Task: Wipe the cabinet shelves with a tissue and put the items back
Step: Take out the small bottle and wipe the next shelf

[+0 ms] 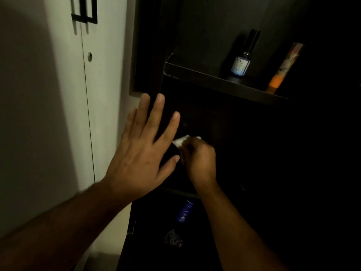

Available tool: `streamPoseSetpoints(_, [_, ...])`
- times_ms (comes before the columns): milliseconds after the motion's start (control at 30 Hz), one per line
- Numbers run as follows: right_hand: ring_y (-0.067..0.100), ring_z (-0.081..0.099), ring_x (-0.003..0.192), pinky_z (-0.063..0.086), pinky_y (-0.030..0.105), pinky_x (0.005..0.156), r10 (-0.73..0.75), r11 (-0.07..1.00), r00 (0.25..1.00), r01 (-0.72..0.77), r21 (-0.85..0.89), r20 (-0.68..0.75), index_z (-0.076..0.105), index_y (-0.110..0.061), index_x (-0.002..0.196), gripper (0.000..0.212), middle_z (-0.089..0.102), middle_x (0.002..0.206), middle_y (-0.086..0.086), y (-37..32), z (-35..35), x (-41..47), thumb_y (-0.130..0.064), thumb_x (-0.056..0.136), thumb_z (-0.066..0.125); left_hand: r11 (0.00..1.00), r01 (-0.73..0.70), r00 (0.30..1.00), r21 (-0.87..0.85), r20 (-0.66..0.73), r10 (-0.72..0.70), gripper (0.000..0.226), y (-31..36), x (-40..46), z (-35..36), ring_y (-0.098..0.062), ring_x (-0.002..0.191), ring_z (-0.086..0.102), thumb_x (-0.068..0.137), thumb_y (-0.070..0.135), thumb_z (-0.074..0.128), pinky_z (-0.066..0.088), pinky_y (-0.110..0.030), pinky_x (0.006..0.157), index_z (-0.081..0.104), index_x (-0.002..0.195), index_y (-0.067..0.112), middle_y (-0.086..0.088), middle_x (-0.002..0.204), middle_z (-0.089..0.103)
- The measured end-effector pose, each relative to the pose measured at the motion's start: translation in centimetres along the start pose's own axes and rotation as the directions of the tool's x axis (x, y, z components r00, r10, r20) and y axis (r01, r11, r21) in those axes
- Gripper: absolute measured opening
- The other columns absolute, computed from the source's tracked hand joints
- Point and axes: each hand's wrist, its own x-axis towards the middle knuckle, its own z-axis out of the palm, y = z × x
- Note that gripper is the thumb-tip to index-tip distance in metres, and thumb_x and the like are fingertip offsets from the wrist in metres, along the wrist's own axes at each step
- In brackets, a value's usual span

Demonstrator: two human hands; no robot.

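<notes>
Inside a dim cabinet, the upper shelf point(224, 83) carries a small bottle point(240, 64) near its middle and an orange tube point(281, 73) toward its right end, with bare board left of the bottle. Below that shelf, a right hand point(199, 161) with a tissue point(180, 141) occupies the dark bay; a left hand point(140, 153) spreads across its left edge.

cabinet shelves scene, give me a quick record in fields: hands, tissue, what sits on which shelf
left hand: open, fingers spread, at the dark cabinet's left edge
right hand: grips the white crumpled tissue in the middle compartment
upper shelf: small purple-labelled bottle with black cap; orange tube
lower compartment: blue bottle; a dim crumpled item, unclear
left of cabinet: pale wardrobe door
</notes>
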Motion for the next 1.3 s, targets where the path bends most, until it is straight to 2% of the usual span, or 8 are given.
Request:
streamPoseSetpoints(100, [0.009, 0.065, 0.076, 0.052, 0.024, 0.072, 0.229, 0.968, 0.952, -0.201, 0.15, -0.201, 0.064, -0.023, 0.083, 0.007, 0.068, 0.083, -0.004, -0.5, -2.8, 1.3, -0.018, 0.088, 0.067, 1.0, 0.002, 1.0, -0.02, 0.01, -0.001, 0.088, -0.4, -0.8, 0.0, -0.037, 0.148, -0.012, 0.089, 0.041, 0.057, -0.001, -0.049, 0.121, 0.005, 0.155, 0.014, -0.015, 0.16, -0.013])
streamPoseSetpoints(233, [-0.008, 0.06, 0.07, 0.048, 0.012, 0.071, 0.206, 0.952, 0.904, -0.095, 0.292, -0.375, 0.057, -0.034, 0.071, 0.025, 0.061, 0.072, -0.018, -5.3, -5.0, 5.0, -0.019, 0.086, 0.069, 0.999, 0.024, 1.0, -0.03, 0.011, -0.024, 0.086, -1.1, -1.2, -0.1, -0.036, 0.148, -0.011, 0.09, 0.041, 0.056, 0.002, -0.051, 0.121, 0.006, 0.154, 0.013, -0.014, 0.16, -0.013])
streamPoseSetpoints(400, [0.007, 0.065, 0.08, 0.054, 0.024, 0.075, -0.156, 0.988, 0.988, 0.156, 0.0, 0.014, 0.069, -0.018, 0.091, 0.011, 0.07, 0.088, -0.003, -5.1, 0.3, 2.1, -0.021, 0.092, 0.059, 0.997, 0.029, 1.0, -0.071, 0.006, -0.029, 0.083, -0.7, -1.3, 0.0, -0.036, 0.149, -0.011, 0.091, 0.041, 0.053, 0.001, -0.05, 0.121, 0.008, 0.154, 0.012, -0.019, 0.16, -0.008])
streamPoseSetpoints(467, [0.009, 0.066, 0.082, 0.056, 0.029, 0.077, -0.064, 0.998, 0.996, 0.065, -0.019, 0.066, 0.07, -0.019, 0.095, 0.012, 0.071, 0.091, -0.003, -3.1, 0.9, 0.5, -0.024, 0.091, 0.06, 0.997, 0.019, 1.0, -0.08, 0.003, -0.019, 0.083, -0.5, -1.0, 0.0, -0.036, 0.149, -0.011, 0.091, 0.041, 0.053, 0.001, -0.05, 0.121, 0.008, 0.154, 0.012, -0.021, 0.16, -0.005])
streamPoseSetpoints(633, [0.009, 0.067, 0.078, 0.056, 0.039, 0.082, 0.246, 0.938, 0.892, -0.121, 0.325, -0.38, 0.066, -0.019, 0.088, 0.007, 0.069, 0.084, -0.007, -4.0, -3.2, 3.9, -0.013, 0.085, 0.068, 0.991, -0.015, 1.0, -0.129, -0.004, 0.014, 0.086, -1.2, -0.3, -0.5, -0.038, 0.148, -0.01, 0.094, 0.055, 0.048, 0.001, -0.05, 0.121, 0.005, 0.153, 0.009, -0.027, 0.158, -0.003])
streamPoseSetpoints(767, [0.0, 0.063, 0.099, 0.048, 0.006, 0.082, 0.354, 0.796, 0.854, -0.061, 0.602, -0.381, 0.061, -0.006, 0.124, 0.04, 0.066, 0.112, -0.003, -8.3, -3.2, 7.3, -0.002, 0.084, 0.067, 0.977, -0.024, 0.999, -0.214, -0.03, 0.018, 0.09, -1.8, -0.3, -0.4, -0.04, 0.147, -0.007, 0.093, 0.067, 0.031, 0.004, -0.053, 0.12, 0.004, 0.151, 0.003, -0.031, 0.156, 0.0])
streamPoseSetpoints(967, [0.002, 0.057, 0.068, 0.048, 0.012, 0.066, 0.076, 0.976, 0.962, -0.018, 0.217, -0.261, 0.066, -0.015, 0.086, 0.009, 0.058, 0.077, -0.009, -11.6, -1.1, 5.7, -0.01, 0.091, 0.06, 0.942, -0.076, 0.997, -0.328, -0.008, 0.078, 0.099, -1.9, 0.0, -0.3, -0.042, 0.148, -0.007, 0.087, 0.077, 0.018, 0.006, -0.056, 0.12, 0.004, 0.149, 0.001, -0.035, 0.154, -0.003])
streamPoseSetpoints(1300, [0.008, 0.061, 0.081, 0.048, 0.017, 0.072, -0.089, 0.991, 0.966, 0.11, 0.075, -0.242, 0.067, -0.008, 0.098, 0.011, 0.061, 0.086, -0.006, -11.1, -0.8, 5.5, -0.013, 0.092, 0.059, 0.915, -0.097, 0.995, -0.391, -0.014, 0.1, 0.105, -2.4, 0.0, -0.3, -0.045, 0.147, -0.004, 0.085, 0.079, 0.015, 0.006, -0.055, 0.12, 0.013, 0.146, -0.007, -0.04, 0.152, 0.0])
